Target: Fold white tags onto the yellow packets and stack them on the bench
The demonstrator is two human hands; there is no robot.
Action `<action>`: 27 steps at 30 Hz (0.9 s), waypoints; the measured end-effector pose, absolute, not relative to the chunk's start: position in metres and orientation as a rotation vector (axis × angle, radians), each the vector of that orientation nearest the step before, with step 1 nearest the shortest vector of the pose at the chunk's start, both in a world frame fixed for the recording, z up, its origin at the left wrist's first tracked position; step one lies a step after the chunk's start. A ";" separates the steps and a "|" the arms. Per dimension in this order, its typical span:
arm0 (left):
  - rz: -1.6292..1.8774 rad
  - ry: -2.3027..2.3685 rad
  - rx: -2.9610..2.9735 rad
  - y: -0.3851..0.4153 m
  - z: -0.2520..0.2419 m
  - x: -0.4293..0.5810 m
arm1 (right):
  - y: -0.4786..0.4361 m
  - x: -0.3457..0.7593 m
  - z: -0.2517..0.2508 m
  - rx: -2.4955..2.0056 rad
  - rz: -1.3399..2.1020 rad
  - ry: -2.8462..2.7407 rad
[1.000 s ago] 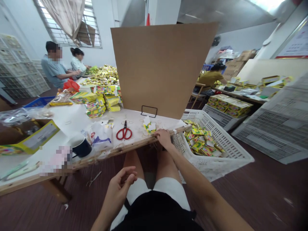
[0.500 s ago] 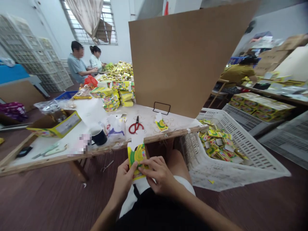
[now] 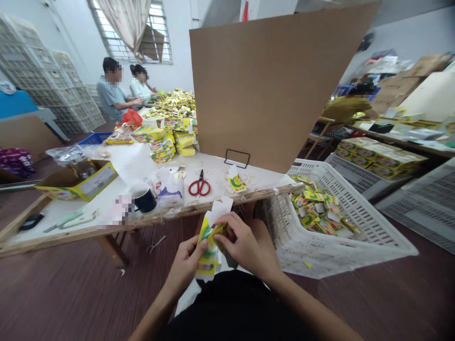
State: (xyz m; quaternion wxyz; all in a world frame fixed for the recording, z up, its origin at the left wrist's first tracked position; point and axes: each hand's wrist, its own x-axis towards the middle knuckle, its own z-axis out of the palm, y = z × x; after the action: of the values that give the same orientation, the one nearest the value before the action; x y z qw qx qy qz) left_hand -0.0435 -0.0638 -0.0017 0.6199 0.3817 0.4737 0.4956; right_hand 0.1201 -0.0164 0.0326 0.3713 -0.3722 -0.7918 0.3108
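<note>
Over my lap, a small yellow-and-green printed carton (image 3: 206, 269) is tilted, with its white flap (image 3: 222, 207) standing up at the top. My left hand (image 3: 187, 259) grips the carton's left side, thumb across the front. On the other side, my right hand (image 3: 246, 242) has its thumb and fingers closed on the carton's upper right part. Whether it pinches a panel or a separate piece is unclear, since the fingers cover it. Beyond them, on the table, lie red-handled scissors (image 3: 199, 188) and another small yellow carton (image 3: 236, 183).
The wooden-edged table (image 3: 249, 195) holds a dark mug (image 3: 145, 199), an open box (image 3: 90, 182) and stacked yellow boxes (image 3: 162, 150). A large cardboard sheet (image 3: 277, 90) stands upright. At right, a white crate (image 3: 355, 258) contains many cartons. Several people sit farther off.
The carton has turned and tilted to the right, its flap moving right. My right hand has risen from the carton's lower front to its upper right part.
</note>
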 end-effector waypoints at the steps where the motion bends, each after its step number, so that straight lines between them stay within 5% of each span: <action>1: 1.132 1.053 0.808 -0.064 -0.001 -0.043 | -0.017 0.119 0.034 -0.967 0.847 -1.995; 11: 1.183 0.985 0.596 -0.066 0.001 -0.037 | -0.018 0.115 0.034 -0.922 1.211 -1.754; 18: 1.242 1.070 0.741 -0.059 -0.007 -0.039 | -0.022 0.110 0.021 -0.977 0.888 -1.644; 23: 1.270 1.136 0.854 -0.057 -0.014 -0.041 | -0.022 0.106 0.004 -1.022 1.201 -1.724; 27: 1.239 1.163 1.015 -0.058 -0.005 -0.040 | -0.020 0.108 -0.003 -1.117 1.079 -1.685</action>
State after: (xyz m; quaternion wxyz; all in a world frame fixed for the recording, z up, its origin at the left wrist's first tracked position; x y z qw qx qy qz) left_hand -0.0397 -0.0583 -0.0052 0.5492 0.4285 0.4910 0.5232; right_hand 0.1079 -0.0202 -0.0028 0.4123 -0.4440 -0.6700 0.4289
